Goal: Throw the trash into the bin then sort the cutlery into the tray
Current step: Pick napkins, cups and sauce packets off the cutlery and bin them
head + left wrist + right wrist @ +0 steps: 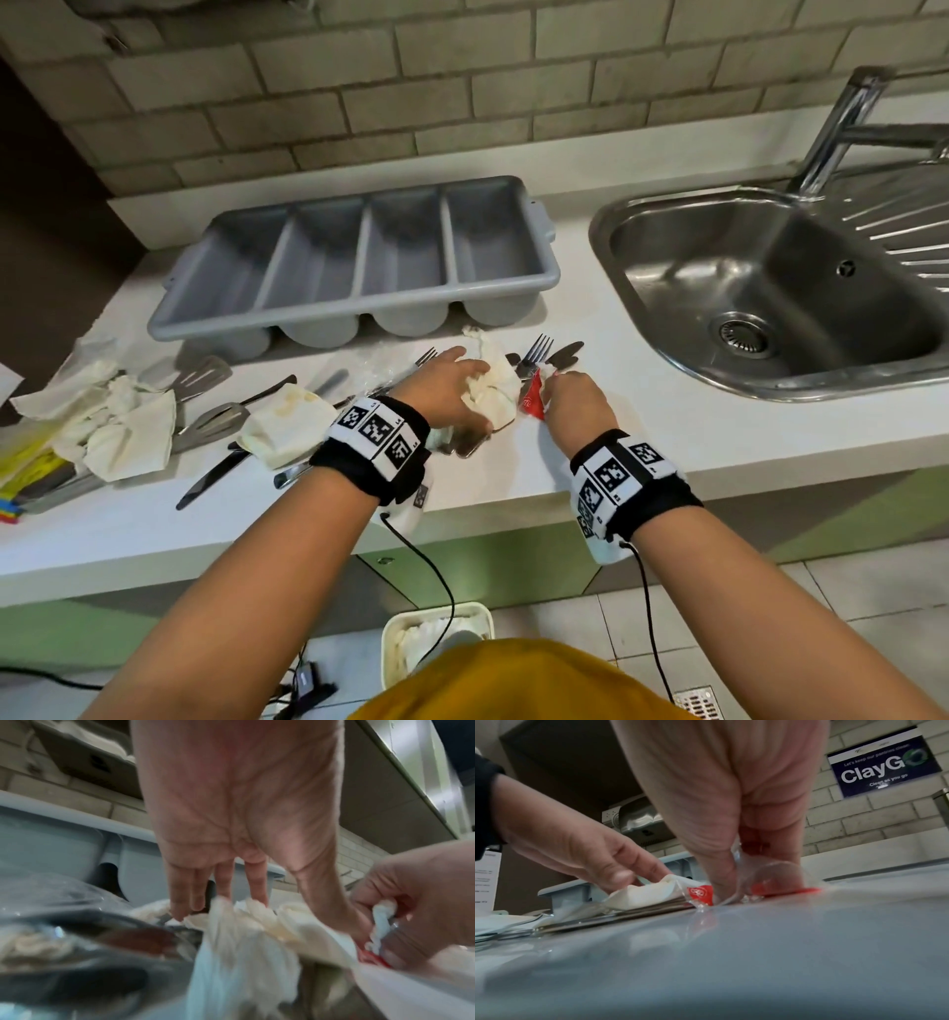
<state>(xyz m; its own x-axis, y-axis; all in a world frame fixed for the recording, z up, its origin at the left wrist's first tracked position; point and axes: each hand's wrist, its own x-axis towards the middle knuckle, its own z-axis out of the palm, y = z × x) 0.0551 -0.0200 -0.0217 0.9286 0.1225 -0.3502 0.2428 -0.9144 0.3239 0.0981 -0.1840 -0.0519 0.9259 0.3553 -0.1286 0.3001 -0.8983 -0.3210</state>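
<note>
Gripping a crumpled white napkin (490,393), the left hand (452,383) curls its fingers over the wad on the white table (667,421), just in front of the grey cutlery tray (359,308). The right hand (577,395) pinches a red sauce sachet (533,403) together with a small scrap of white paper, right beside the napkin; its fingertips press down at the table surface in the right wrist view. The tray's four long compartments hold nothing visible. Forks (536,349), knives (215,475) and slotted spatulas (205,377) lie loose on the table between the tray and the table's front edge, some partly under the hands. More crumpled napkins (123,426) and a stained one (287,426) sit to the left, next to a yellow packet (25,457) at the picture's edge. On the floor below the table stands a cream bin (436,642) with white paper in it. A steel sink (770,293) lies to the right, its basin bare. On the brick wall, the right wrist view shows a dark blue sign (883,763) reading "ClayGo" and, below, "Clean as you go".
</note>
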